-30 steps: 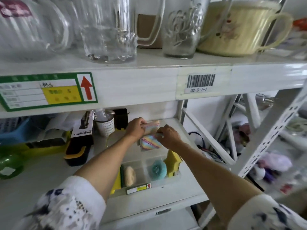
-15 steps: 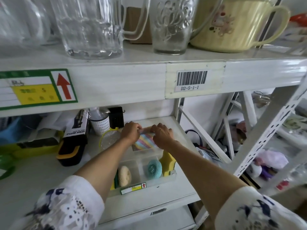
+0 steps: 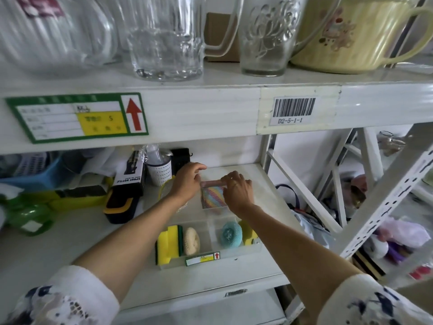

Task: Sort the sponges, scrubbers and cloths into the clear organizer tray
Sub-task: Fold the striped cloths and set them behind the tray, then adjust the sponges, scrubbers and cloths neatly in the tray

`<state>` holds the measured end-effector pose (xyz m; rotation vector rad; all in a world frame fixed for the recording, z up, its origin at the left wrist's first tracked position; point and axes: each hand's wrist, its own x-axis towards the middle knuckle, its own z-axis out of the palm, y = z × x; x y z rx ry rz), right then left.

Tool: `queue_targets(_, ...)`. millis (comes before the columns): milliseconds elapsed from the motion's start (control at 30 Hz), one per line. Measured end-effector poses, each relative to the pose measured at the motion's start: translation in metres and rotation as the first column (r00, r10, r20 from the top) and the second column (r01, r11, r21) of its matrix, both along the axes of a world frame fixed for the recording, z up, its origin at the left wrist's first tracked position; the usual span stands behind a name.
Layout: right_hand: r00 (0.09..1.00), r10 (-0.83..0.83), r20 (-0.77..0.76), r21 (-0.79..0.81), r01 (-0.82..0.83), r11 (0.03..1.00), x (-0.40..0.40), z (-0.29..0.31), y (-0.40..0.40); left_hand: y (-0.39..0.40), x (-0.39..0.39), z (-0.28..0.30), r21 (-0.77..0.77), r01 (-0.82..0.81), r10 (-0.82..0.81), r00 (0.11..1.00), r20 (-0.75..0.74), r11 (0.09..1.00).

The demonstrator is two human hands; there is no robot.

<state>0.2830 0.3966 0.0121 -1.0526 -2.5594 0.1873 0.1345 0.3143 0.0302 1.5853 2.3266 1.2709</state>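
Observation:
The clear organizer tray (image 3: 234, 255) sits on the lower white shelf. Its front compartments hold a yellow-green sponge (image 3: 168, 243), a beige round scrubber (image 3: 191, 241), a teal round scrubber (image 3: 230, 235) and another yellow sponge (image 3: 248, 233). A rainbow-striped cloth (image 3: 213, 196) lies folded in a rear compartment. My right hand (image 3: 237, 190) presses on the cloth's right edge, fingers curled over it. My left hand (image 3: 187, 181) touches its left edge, thumb near the top corner. A pinkish item behind the cloth is mostly hidden.
A black-and-yellow spray-bottle package (image 3: 125, 191), a wrapped white bottle (image 3: 159, 168) and a blue basket (image 3: 32, 168) stand to the left. Glass jugs (image 3: 164, 36) and a cream mug (image 3: 353, 31) crowd the shelf above. A white diagonal brace (image 3: 304, 193) borders the right.
The cloth has gone from held up between my hands to lying flat in the rear compartment. Both hands moved down and slightly apart onto its edges.

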Motion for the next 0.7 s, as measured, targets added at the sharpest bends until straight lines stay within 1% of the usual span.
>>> queue_targets(100, 0.995, 0.088, -0.041, 0.043, -0.087, 0.995, -0.005, -0.001, -0.023, -0.021, -0.004, 0.003, 0.073, 0.010, -0.014, 0.998, 0.056, 0.997)
queue_targets(200, 0.964, 0.255, -0.074, 0.044, -0.252, 0.967, -0.012, -0.009, -0.052, -0.051, -0.008, 0.007, 0.097, 0.037, -0.047, 0.995, 0.093, 0.995)
queue_targets(267, 0.932, 0.338, -0.131, -0.030, -0.345, 0.938, -0.016, -0.010, -0.071, -0.072, -0.008, 0.008, 0.111, 0.054, -0.070, 0.987, 0.146, 0.992)
queue_targets(300, 0.914, 0.369, -0.166, -0.074, -0.385, 0.920, -0.017, -0.010, -0.079, -0.084, -0.009, 0.007, 0.097, 0.063, -0.078, 0.983, 0.167, 0.993)
queue_targets(367, 0.879, 0.437, -0.193, -0.103, -0.461, 0.881, -0.013, -0.007, -0.092, -0.110, -0.012, 0.000, 0.034, 0.097, -0.102, 0.972, 0.211, 0.995)
queue_targets(433, 0.844, 0.518, -0.139, -0.087, -0.532, 0.842, -0.006, -0.010, -0.098, -0.140, -0.014, -0.012, -0.035, 0.124, -0.111, 0.959, 0.261, 0.992)
queue_targets(467, 0.831, 0.548, -0.090, -0.094, -0.555, 0.826, -0.002, -0.011, -0.101, -0.154, -0.015, -0.019, -0.072, 0.133, -0.111, 0.960, 0.256, 0.988)
queue_targets(533, 0.815, 0.578, 0.042, -0.133, -0.569, 0.811, 0.003, -0.016, -0.106, -0.178, -0.015, -0.031, -0.173, 0.148, -0.114, 0.974, 0.196, 0.974)
queue_targets(600, 0.805, 0.577, 0.142, -0.114, -0.565, 0.817, 0.004, -0.021, -0.111, -0.196, -0.011, -0.039, -0.284, 0.170, -0.139, 0.982, 0.125, 0.944)
queue_targets(700, 0.815, 0.555, 0.166, -0.096, -0.547, 0.832, 0.002, -0.023, -0.119, -0.211, -0.006, -0.049, -0.381, 0.196, -0.207, 0.978, 0.012, 0.903)
